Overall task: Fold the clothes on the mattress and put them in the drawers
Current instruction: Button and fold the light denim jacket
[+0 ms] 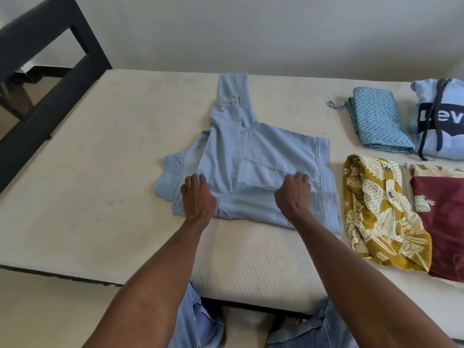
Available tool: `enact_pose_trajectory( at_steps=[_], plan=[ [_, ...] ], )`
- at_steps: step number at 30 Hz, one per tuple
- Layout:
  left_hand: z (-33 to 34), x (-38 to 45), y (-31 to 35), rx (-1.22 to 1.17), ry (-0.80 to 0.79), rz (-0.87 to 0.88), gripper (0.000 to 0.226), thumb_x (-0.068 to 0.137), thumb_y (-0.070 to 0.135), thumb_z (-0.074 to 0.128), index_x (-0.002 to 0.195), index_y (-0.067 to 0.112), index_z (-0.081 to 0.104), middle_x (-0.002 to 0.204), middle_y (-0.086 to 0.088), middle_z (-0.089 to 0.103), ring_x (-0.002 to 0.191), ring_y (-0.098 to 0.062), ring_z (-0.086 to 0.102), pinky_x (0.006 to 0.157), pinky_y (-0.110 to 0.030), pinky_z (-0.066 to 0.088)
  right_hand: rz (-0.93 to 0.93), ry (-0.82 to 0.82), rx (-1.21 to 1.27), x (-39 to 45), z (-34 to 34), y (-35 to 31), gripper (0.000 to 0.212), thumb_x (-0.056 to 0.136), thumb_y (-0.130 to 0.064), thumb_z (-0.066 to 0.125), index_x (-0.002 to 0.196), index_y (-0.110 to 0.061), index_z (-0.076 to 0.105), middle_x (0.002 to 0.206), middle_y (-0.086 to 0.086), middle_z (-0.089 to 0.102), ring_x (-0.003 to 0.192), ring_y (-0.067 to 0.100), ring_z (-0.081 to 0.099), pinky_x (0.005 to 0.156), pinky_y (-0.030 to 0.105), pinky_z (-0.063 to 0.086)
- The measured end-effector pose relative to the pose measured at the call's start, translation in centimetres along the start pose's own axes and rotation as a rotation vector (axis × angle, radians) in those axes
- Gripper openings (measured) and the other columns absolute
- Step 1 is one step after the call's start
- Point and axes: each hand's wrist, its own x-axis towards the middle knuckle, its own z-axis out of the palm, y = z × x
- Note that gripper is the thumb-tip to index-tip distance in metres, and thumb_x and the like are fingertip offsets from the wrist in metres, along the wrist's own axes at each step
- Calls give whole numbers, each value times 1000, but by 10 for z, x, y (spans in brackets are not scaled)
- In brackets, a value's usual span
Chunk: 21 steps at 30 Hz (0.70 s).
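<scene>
Pale-blue denim shirt (251,156), half folded, flat on the cream mattress (88,159) near its front edge. Left hand (198,199) and right hand (293,197) pressed on the lower fold, fingers fairly straight, pinching nothing, likely pinning the crease. Sides tucked in, one sleeve trailing away toward the wall. Folded mustard patterned shirt (376,212), maroon garment (444,222) just right; zigzag blue cloth (379,121), light-blue hoodie (437,116) farther back.

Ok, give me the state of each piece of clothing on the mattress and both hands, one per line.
Light blue denim shirt: partly folded, one sleeve stretched away.
Left hand: pressing flat on the shirt.
Right hand: resting on the shirt's fold.
Blue zigzag-patterned cloth: folded.
Light blue printed hoodie: folded.
Mustard patterned shirt: loosely folded.
Maroon garment: folded.
</scene>
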Motion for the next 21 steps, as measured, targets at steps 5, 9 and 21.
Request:
enact_pose_trajectory(
  at_steps=[5,9,21],
  plan=[
    [7,46,9,-402,-208,69,49,88,6,53,137,8,53,128,-14,52,122,-31,48,101,-39,41,16,-167,631,61,21,-63,19,90,-17,57,80,-1,57,81,9,60,76,24,57,69,34,45],
    [30,61,-4,-337,-293,92,60,79,27,59,139,18,55,117,-16,51,114,-34,48,98,-40,42,230,-481,1020,112,29,-95,41,83,-40,75,93,-13,47,76,-2,42,66,13,42,58,26,33],
    [58,60,-10,-211,-353,84,65,92,30,52,153,34,27,133,-7,34,127,-27,32,111,-38,27,427,-656,1564,178,7,-135,14,84,-18,71,87,-6,64,82,7,67,73,21,64,81,31,53]
  ],
)
